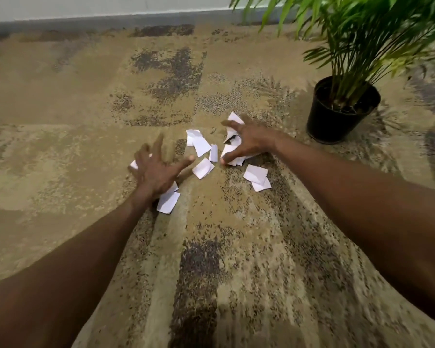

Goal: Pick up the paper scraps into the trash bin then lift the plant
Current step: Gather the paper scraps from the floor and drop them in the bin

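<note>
Right hand clawed down over a clump of paper scraps, fingers curled round several. Left hand spread wide, fingers straight, gripping nothing, a few scraps under its palm. Loose pile lay between the hands on the carpet, toward 3 o'clock of the left. Plant stood at 2 o'clock, right hand nearer. No bin visible.

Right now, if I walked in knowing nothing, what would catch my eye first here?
Probably the white paper scraps scattered on the patterned carpet in the middle, with two bare arms reaching in over them. The left hand is spread with fingers splayed over a few scraps, and the right hand claws over a small heap. A leafy green plant in a black pot stands at the upper right.
</note>
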